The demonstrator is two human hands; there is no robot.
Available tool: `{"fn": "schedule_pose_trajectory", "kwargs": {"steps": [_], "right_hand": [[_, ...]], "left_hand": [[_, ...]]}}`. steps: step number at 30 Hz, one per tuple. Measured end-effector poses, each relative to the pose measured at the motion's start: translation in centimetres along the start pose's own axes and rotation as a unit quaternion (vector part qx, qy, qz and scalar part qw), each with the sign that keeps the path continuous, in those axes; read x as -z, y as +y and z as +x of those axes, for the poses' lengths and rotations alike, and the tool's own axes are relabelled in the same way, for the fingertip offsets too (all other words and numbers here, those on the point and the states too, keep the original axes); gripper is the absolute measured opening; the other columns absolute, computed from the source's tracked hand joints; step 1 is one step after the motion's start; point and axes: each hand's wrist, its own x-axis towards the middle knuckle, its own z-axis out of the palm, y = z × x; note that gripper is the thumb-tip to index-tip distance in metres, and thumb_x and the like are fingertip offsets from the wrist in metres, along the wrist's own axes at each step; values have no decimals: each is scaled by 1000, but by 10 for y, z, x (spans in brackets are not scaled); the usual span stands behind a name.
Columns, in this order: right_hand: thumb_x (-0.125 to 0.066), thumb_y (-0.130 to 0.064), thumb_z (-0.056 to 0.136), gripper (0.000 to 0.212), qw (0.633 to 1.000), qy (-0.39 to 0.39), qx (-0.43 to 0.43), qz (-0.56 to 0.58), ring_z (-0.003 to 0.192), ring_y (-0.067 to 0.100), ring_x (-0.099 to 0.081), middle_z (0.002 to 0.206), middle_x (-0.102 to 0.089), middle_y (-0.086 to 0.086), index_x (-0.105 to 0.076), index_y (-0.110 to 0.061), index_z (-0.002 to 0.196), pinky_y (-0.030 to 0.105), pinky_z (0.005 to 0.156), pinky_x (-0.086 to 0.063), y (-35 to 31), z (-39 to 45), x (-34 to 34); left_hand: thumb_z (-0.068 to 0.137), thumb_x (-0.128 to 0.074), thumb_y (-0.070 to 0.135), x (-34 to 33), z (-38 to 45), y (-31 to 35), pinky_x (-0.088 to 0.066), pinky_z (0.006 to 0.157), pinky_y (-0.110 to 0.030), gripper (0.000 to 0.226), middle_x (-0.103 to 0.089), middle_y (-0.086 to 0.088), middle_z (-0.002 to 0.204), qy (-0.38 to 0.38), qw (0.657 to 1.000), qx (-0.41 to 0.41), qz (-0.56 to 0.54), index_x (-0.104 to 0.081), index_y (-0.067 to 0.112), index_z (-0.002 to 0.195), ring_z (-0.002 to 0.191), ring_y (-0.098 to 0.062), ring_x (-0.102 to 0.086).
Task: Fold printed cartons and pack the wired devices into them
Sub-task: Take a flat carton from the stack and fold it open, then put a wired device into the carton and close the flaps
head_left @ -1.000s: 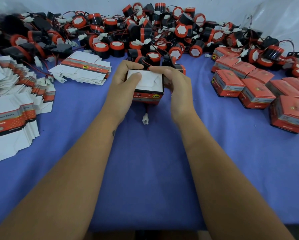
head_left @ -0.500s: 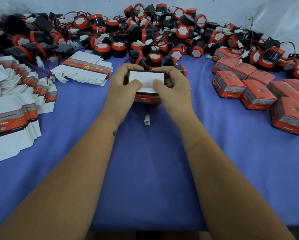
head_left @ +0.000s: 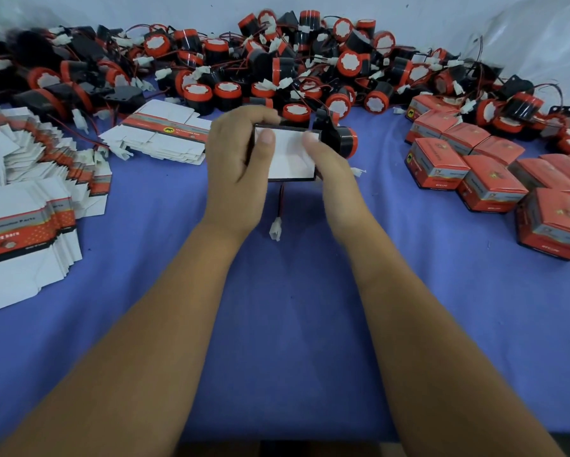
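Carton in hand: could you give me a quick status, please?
Left hand and right hand grip the carton. White flap faces up. Wire plug dangles below.

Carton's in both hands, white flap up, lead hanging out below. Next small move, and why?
Probably tuck the dangling wire and its white connector into the carton before pressing the flap closed. The left hand grips the carton's left side with its thumb on the white flap; the right hand is at the right edge, blurred. The lead hangs from the carton's lower edge onto the blue cloth.
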Motion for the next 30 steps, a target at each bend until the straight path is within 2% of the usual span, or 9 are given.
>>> {"fn": "schedule_pose_trajectory", "kwargs": {"steps": [3, 7, 10, 14, 18, 21, 24, 27, 30], "right_hand": [[-58, -14, 91, 38, 996, -23, 91, 9, 109, 6, -63, 116, -70, -4, -61, -19, 128, 21, 92, -49, 0, 0, 5], [-56, 5, 88, 59, 988, -5, 143, -56, 122, 7, -55, 130, -63, -2, -50, -18, 142, 33, 109, -42, 4, 4, 6], [-60, 4, 89, 60, 984, -6, 158, -82, 128, 7, -51, 134, -61, -2, -47, -17, 144, 33, 112, -40, 9, 5, 6], [-55, -14, 97, 43, 984, 17, 152, -94, 127, 0, -48, 134, -58, -12, -54, -25, 139, 27, 111, -39, 12, 6, 4], [-52, -19, 98, 30, 964, 146, 161, -153, 95, -6, -51, 113, -51, -22, -62, -27, 125, 15, 89, -42, 16, 11, 6], [-53, -14, 95, 35, 945, 203, 136, -219, 86, -3, -49, 126, -51, -13, -59, -21, 128, 19, 87, -44, 19, 16, 14], [-53, -12, 92, 37, 928, 205, 96, -298, 104, 12, -52, 136, -48, -3, -59, -17, 129, 29, 96, -43, 19, 19, 19], [-56, -18, 88, 28, 849, 213, 43, -481, 132, 27, -34, 145, -41, -1, -64, -18, 115, 40, 109, -24, 18, 18, 19], [-56, -17, 86, 17, 795, 203, 33, -570, 126, 31, -31, 136, -43, 3, -64, -16, 100, 42, 98, -22, 15, 13, 17]], "left_hand": [[98, -33, 45, -7, 4, -3, -21, 116, -35, 52, -40, 10, 145, -16, 993, 97, 63, -42, 23, 144, 139, -12, -29], [101, -21, 49, -6, 13, -13, -13, 121, -45, 55, -19, -1, 163, -13, 946, 323, 41, -24, 35, 155, 150, -25, -13], [95, -15, 67, 2, 7, -20, -29, 107, -33, 64, -33, 10, 158, -79, 941, 328, -3, -16, 45, 154, 142, -21, -36], [87, -46, 53, 6, 15, -16, -56, 65, -25, 74, -59, 13, 122, 30, 923, 366, -116, -24, 34, 155, 101, -11, -64], [91, -64, 22, 14, 14, -20, -58, 75, -23, 58, -65, 5, 115, 168, 885, 391, -186, -41, 11, 143, 100, -7, -65], [88, -70, 15, 14, 16, -20, -57, 84, -24, 54, -63, 4, 114, 201, 882, 389, -174, -43, 9, 135, 96, -2, -64], [85, -72, 11, 10, 16, -20, -52, 76, -14, 56, -63, -2, 119, 194, 896, 370, -153, -43, 10, 132, 96, -3, -63], [83, -72, 11, 8, 14, -21, -48, 70, -10, 55, -63, 6, 110, 181, 900, 368, -147, -43, 12, 130, 85, 6, -63], [82, -73, 11, 6, 13, -23, -50, 71, -10, 58, -63, 7, 110, 166, 906, 366, -134, -43, 12, 132, 82, 10, -63]]}}
